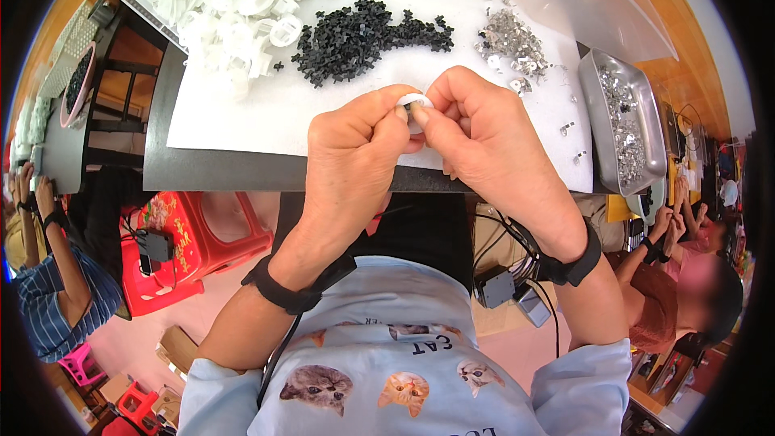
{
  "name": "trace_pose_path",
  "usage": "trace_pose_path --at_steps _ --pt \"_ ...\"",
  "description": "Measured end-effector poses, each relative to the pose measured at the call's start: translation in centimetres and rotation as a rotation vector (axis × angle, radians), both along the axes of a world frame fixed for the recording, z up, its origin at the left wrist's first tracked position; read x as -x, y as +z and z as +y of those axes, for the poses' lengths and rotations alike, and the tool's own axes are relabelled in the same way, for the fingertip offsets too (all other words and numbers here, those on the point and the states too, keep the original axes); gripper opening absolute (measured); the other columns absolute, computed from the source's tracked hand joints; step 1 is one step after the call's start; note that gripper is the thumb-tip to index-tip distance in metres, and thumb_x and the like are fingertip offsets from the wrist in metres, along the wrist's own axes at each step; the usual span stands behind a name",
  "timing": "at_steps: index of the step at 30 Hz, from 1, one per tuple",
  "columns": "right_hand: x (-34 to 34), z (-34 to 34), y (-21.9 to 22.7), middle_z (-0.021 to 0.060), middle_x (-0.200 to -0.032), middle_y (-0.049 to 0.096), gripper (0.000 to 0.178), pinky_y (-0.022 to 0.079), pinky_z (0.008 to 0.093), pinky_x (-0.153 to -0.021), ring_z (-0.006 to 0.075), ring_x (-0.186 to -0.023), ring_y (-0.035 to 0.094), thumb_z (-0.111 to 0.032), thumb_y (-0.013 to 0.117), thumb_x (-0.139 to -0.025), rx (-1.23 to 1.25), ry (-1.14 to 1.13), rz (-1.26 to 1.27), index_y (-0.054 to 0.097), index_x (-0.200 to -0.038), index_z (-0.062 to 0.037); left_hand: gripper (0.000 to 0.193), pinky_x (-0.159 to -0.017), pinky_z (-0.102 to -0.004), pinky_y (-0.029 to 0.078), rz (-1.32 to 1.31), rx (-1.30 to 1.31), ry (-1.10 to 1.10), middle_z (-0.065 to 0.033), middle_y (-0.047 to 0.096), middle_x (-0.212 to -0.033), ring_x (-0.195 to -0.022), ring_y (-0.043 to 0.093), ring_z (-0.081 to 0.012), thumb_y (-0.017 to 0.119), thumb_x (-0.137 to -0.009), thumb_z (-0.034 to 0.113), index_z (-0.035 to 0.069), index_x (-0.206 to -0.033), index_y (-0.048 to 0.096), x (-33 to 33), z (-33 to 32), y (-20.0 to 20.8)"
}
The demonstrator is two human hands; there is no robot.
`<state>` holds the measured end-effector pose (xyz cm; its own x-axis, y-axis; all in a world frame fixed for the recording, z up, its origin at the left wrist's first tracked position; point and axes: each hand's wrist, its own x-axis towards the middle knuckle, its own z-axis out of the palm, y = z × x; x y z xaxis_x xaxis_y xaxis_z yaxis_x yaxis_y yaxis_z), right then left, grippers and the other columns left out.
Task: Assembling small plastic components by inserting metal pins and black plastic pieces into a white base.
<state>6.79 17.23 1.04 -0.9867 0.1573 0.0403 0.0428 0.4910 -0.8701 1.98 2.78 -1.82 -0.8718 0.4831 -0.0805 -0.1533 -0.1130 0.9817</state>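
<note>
The small white ring piece (415, 102) sits pinched between both sets of fingers, left hand (355, 153) and right hand (484, 141) meeting tip to tip and equally near it, above the worktop (242, 113). Beyond the fingertips lie the black parts heap (363, 36) and, further right, metal clips (513, 39)

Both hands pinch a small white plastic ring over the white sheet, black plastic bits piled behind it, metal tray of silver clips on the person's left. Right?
Nearly. The head view shows the metal tray of silver clips on the person's right, not left. The rest holds: left hand and right hand pinch the small white plastic ring, black plastic bits behind.
</note>
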Motion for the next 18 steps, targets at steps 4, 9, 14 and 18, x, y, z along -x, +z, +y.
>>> trace_pose_path --at_steps 4,9,14,18 --pt "-0.2 -0.5 0.2 0.0192 -0.060 0.058 0.018 0.045 0.0370 -0.049 0.0288 -0.051 0.058 -0.010 0.058 -0.087 -0.021 -0.018 0.037 0.052 -0.078 0.0040 0.024 -0.077 -0.0269 0.057 0.064 -0.041 0.009 -0.0102 0.068 -0.097 -0.085 0.065 -0.0132 0.049 -0.093 0.001 -0.008 -0.109 0.064 -0.3 0.3 -0.1" --pt "-0.3 -0.6 0.2 0.0205 -0.063 0.060 0.017 0.046 0.0380 -0.051 0.0318 -0.055 0.061 -0.009 0.058 -0.086 0.008 -0.046 -0.007 0.052 -0.079 0.0048 0.023 -0.054 -0.0217 0.042 0.234 0.059 0.089 -0.0022 0.060 -0.067 -0.060 0.047 -0.0026 0.049 -0.089 0.001 -0.001 -0.104 0.067 -0.4 0.6 -0.8" --pt "-0.5 -0.8 0.3 0.0207 -0.067 0.061 0.015 0.047 0.0405 -0.054 0.0353 -0.060 0.061 -0.008 0.060 -0.085 -0.155 -0.033 0.136 0.051 -0.084 0.0048 0.025 -0.071 -0.0200 0.048 0.254 0.174 0.056 -0.0027 0.066 -0.090 -0.079 0.059 -0.0053 0.049 -0.092 0.000 -0.005 -0.112 0.064 -0.4 0.5 -0.3" --pt "-0.2 -1.0 -0.4 0.0203 -0.074 0.060 0.014 0.047 0.0434 -0.058 0.0385 -0.067 0.060 -0.005 0.060 -0.084 -0.275 0.007 0.298 0.049 -0.084 0.0044 0.027 -0.066 -0.0191 0.046 0.271 0.077 0.085 0.0008 0.065 -0.085 -0.076 0.055 -0.0030 0.051 -0.094 0.002 -0.003 -0.118 0.062 -0.5 0.5 -1.1"
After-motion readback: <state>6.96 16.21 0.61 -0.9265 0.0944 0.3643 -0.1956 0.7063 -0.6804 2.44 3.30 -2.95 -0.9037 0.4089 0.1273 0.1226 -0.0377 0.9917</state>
